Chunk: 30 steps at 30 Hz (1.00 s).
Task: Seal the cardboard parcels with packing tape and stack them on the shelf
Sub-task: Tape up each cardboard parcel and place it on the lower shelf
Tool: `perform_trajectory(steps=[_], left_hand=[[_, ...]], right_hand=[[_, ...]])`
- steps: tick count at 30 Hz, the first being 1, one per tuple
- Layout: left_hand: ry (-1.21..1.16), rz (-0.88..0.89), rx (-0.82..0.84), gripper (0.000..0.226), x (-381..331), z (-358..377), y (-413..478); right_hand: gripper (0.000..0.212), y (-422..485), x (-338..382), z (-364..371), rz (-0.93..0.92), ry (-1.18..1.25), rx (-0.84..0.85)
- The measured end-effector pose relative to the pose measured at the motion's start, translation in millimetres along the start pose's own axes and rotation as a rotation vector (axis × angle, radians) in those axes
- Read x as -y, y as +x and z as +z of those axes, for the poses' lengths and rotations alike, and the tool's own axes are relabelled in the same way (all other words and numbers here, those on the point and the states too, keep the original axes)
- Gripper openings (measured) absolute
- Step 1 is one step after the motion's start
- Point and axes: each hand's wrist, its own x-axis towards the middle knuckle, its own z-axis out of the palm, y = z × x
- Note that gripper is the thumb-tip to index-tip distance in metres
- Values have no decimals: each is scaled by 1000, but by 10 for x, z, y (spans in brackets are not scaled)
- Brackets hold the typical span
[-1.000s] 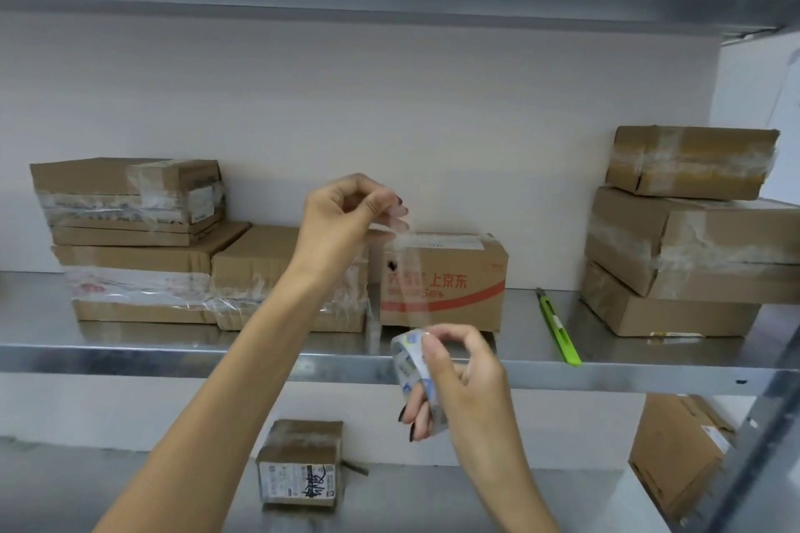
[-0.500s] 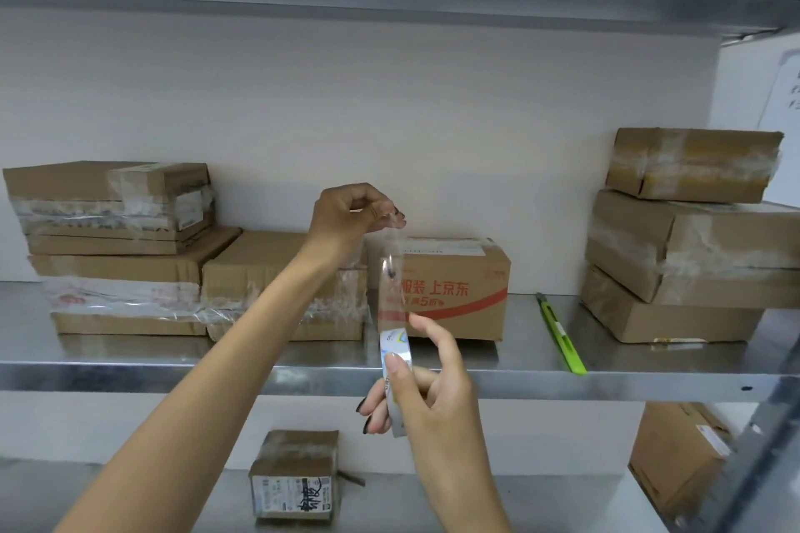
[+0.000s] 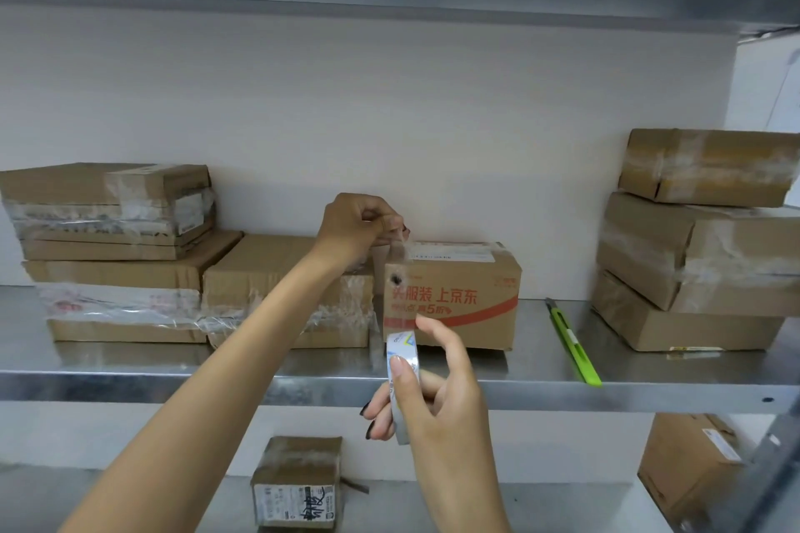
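The left hand point(image 3: 359, 225) is pinching the free end of a clear tape strip point(image 3: 395, 286) at the top left corner of a red-printed box point(image 3: 459, 299), which is sitting mid-shelf point(image 3: 562, 389). The right hand point(image 3: 437, 398) is gripping the roll point(image 3: 402, 364) just below, thumb on its rim and fingers curled through its core. The strip is running down before the box's left front edge. Taped parcels are sitting in a left stack point(image 3: 112, 255) and a right stack point(image 3: 692, 238). A green knife point(image 3: 571, 342) is lying right of the box.
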Motion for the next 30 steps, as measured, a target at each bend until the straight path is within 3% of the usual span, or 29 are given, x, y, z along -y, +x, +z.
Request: perform_trajectory(steps=[15,20,30], left_hand=[[71,19,3,17,26,-3,0],[389,53,-13,11,107,26,74],[637,-50,346,25,-27,-8,129]], right_hand=[[42,-1,54,25,0,-64,3],[43,3,60,27,7,-66,9],[45,-13,101,-56,60,-62,50]])
